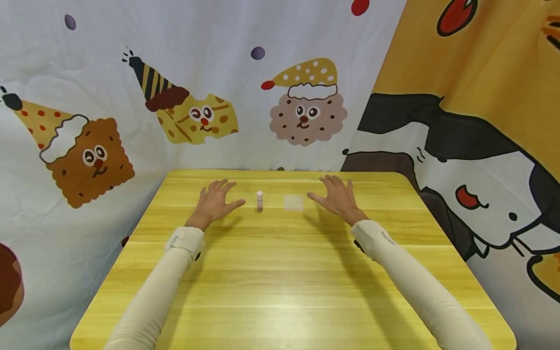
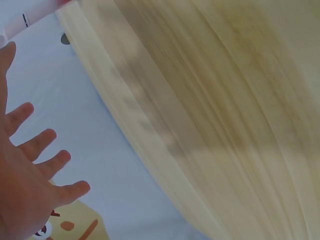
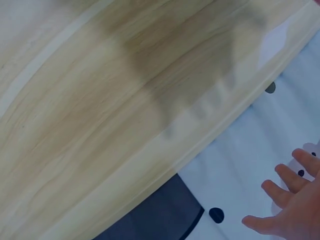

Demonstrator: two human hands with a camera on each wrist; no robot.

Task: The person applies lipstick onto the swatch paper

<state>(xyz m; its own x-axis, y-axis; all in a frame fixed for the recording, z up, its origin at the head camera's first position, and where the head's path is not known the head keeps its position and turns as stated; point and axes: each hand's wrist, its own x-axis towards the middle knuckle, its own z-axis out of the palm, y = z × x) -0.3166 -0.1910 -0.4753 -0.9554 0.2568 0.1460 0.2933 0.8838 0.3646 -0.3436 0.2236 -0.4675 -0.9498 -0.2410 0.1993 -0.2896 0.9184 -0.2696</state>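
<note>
A slim pink tube with a pale cap (image 1: 260,201), like a lip gloss, stands upright near the table's far side. To its right lies a thin whitish square (image 1: 293,202), flat on the wood. My left hand (image 1: 214,201) hovers left of the tube, fingers spread, holding nothing. On the other side, my right hand (image 1: 339,197) is held above the table to the right of the square, its fingers also spread and apart from everything. Part of the tube (image 2: 17,26) shows in the left wrist view's upper corner; the square (image 3: 273,44) appears in the right wrist view.
The light wooden table (image 1: 280,272) has rounded corners. Behind it hangs a white cloth (image 1: 210,29) printed with cartoon snacks in party hats. A yellow cloth (image 1: 481,63) with a black-and-white animal borders the right side.
</note>
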